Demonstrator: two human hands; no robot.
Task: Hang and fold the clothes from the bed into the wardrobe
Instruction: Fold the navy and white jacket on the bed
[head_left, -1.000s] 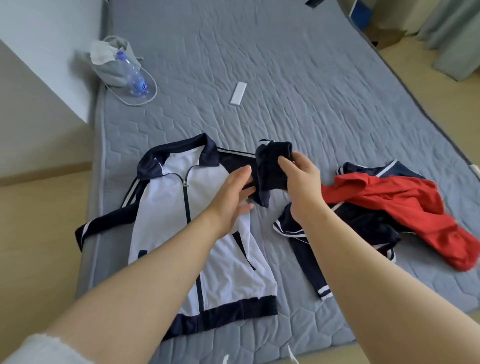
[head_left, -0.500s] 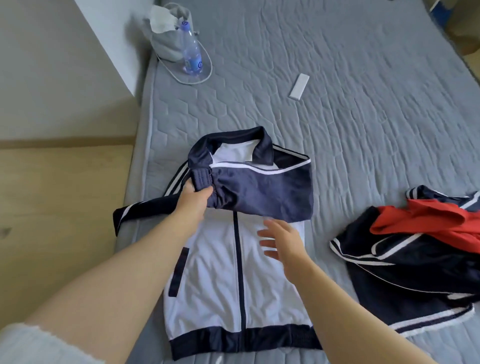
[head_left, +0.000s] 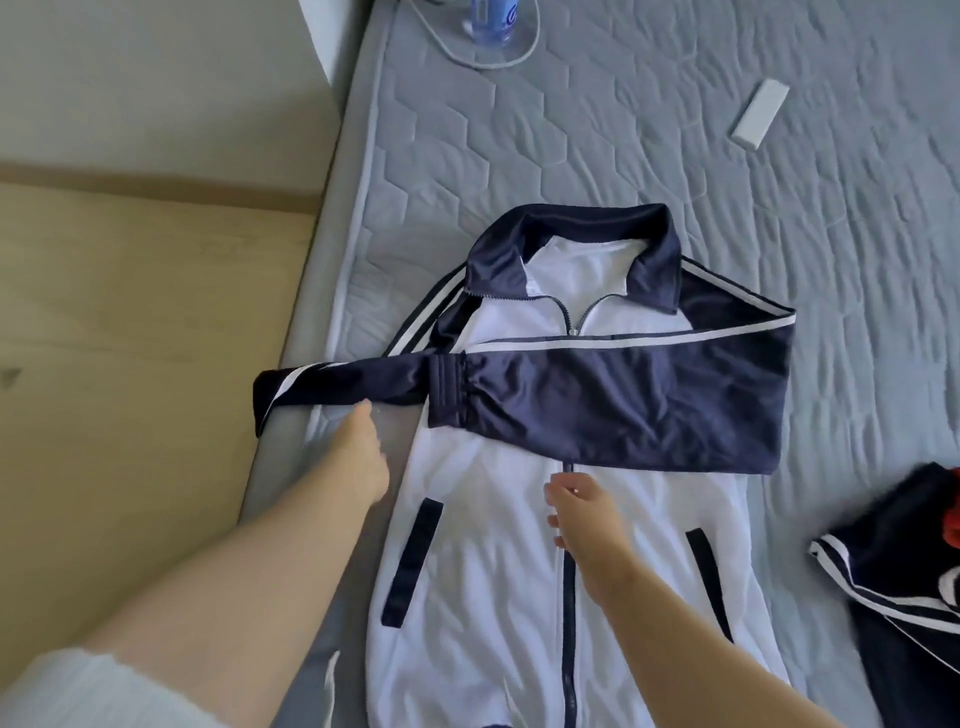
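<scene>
A white and navy zip jacket (head_left: 493, 561) lies front up on the grey bed (head_left: 675, 182). Its right sleeve (head_left: 623, 405) is folded flat across the chest. The other sleeve (head_left: 337, 379) stretches left over the mattress edge. My left hand (head_left: 361, 457) hovers just below that sleeve, fingers relaxed, holding nothing. Hovering over the zip below the folded sleeve, my right hand (head_left: 582, 509) is loosely curled and empty. A pile of navy and red clothes (head_left: 904, 571) lies at the right edge.
A water bottle (head_left: 491, 21) and a thin white loop sit at the top of the bed. A small white rectangular object (head_left: 759, 114) lies at the upper right. Wooden floor (head_left: 130, 338) runs along the left of the mattress, below a white wall.
My left hand has let go of the folded sleeve's cuff and dropped toward the left sleeve. My right hand drew back slightly. The view has moved closer to the jacket.
</scene>
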